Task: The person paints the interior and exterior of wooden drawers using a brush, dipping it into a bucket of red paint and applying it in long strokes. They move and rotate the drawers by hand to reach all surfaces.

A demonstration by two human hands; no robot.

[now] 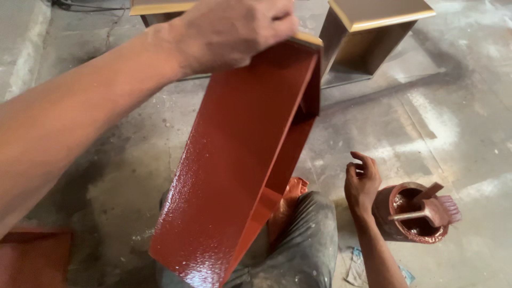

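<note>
So the left hand [234,32] is clamped over the top unpainted yellow edge of the long folded sheet-metal channel coated in glossy red-brown paint [234,170], probably because that's the one dry spot to grab. The channel stands tilted, lower end down by the person's knee in grey paint-flecked trousers [304,240], wet face turned up so nothing touches it. The right hand [361,184] hovers loosely curled, holding nothing, just beside the small paint-caked pot [408,216] on the concrete floor [453,117], with a brush [434,209] resting across its rim, handy for reloading.
</note>
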